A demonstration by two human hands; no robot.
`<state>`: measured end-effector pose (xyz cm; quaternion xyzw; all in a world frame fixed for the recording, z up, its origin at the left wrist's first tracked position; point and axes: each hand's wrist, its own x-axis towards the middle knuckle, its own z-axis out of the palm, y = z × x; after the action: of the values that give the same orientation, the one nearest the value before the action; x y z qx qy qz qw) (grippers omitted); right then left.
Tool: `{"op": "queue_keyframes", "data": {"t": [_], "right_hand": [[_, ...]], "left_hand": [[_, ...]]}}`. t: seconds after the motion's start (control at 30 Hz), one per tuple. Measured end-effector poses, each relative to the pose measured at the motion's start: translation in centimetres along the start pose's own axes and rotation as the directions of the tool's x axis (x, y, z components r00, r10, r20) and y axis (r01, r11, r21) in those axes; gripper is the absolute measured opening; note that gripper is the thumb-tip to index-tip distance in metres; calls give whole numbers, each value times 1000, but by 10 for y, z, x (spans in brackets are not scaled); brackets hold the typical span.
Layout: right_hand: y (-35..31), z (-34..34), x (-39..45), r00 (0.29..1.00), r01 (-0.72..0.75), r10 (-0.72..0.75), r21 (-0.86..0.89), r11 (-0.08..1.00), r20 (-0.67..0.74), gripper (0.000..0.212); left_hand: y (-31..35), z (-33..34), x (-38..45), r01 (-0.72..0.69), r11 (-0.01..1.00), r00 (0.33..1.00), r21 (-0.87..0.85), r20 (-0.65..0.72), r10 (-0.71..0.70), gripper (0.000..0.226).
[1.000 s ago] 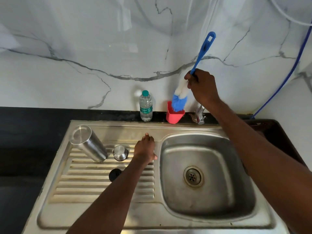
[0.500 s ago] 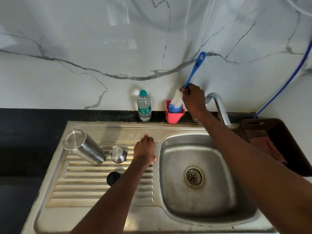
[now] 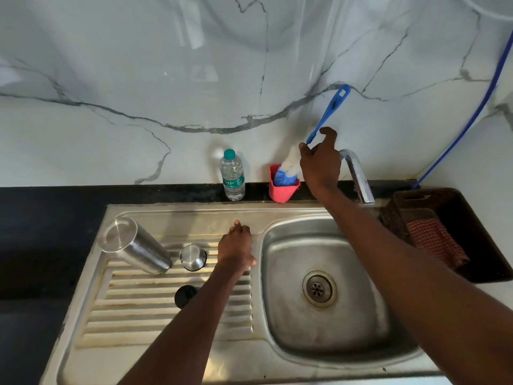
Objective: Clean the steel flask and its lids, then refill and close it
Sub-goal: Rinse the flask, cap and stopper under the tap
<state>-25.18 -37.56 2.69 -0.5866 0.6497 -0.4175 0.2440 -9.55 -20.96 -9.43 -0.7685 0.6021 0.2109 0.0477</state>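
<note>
- Left hand [image 3: 237,244]: flat on the drainboard [image 3: 133,309], fingers straight, holding nothing. It just rests there.
- Black inner lid [image 3: 185,296]: on the ribs, near side of the left hand and partly hidden by that forearm. Cannot tell whether it is washed.
- Steel cap [image 3: 193,257]: upright on the drainboard, just left of the left hand, not touching it.
- Steel flask [image 3: 136,245]: lying tilted on the drainboard, further left of the cap, base end toward the camera. Its mouth is out of sight. Well away from both hands.
- Sink basin [image 3: 347,323]: right of the left hand, under the right forearm. No standing water visible, nothing running from the tap [image 3: 358,176].
- Right hand [image 3: 319,159]: far side, up at the back ledge, fingers spread loosely beside the bottle brush [image 3: 327,112]. Thumb and forefinger sit either side of the handle; looks let go or barely touching, no clamp.
- Brush head stands in the red holder [image 3: 283,187], just below-left of the right hand, handle leaning on the wall.
- Water bottle [image 3: 232,176]: left of the holder, capped, looks full.
- Progress, my read: flask apart, brush parked, so scrubbing looks finished or not begun; cannot tell which. Refill, inner lid and cap remain.
</note>
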Motion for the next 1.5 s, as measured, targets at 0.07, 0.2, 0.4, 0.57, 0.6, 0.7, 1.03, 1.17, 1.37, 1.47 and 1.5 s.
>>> {"op": "queue_keyframes", "data": {"t": [0.07,0.2,0.4,0.57,0.6,0.7,1.03,1.17,1.37,1.47,1.5], "right_hand": [[0,-1,-4,999,-34,35,49,998,-12,50],[0,-5,-9,1000,-23,24,71,997,-16,53],[-6,-15,-36,998,58,-57,43,997,-16,46],[3,-28,-92,981,184,-185,11,983,62,24],[7,-32,-104,977,202,-202,6,979,66,20],[27,-50,-144,976,208,-207,-12,978,66,11],[132,-167,-207,991,-136,137,-159,978,-7,8],[159,-218,-193,955,-292,279,-165,942,-101,12],[188,-275,-131,945,-295,251,-223,929,-208,15],[204,-289,-87,963,-249,196,-334,909,-184,17],[210,-291,-72,968,-248,213,-397,884,-129,19]], "left_hand": [[-1,1,1,0,1000,1000,3,1,0,101],[-3,4,1,-4,1000,1000,-2,6,4,101],[-5,3,1,-12,1000,1000,-19,17,12,95],[-5,-1,-3,-32,999,999,-3,31,32,88],[-3,-1,-3,-31,1000,998,1,45,31,84],[9,3,-12,-61,998,998,15,30,60,61],[142,68,-82,-393,770,919,-502,-175,354,44],[201,76,-82,-497,704,849,-507,-117,515,50],[282,61,-72,-461,566,820,-683,-84,567,67],[310,52,-62,-493,530,814,-690,-149,562,67],[317,50,-58,-503,537,810,-677,-152,567,66]]}}
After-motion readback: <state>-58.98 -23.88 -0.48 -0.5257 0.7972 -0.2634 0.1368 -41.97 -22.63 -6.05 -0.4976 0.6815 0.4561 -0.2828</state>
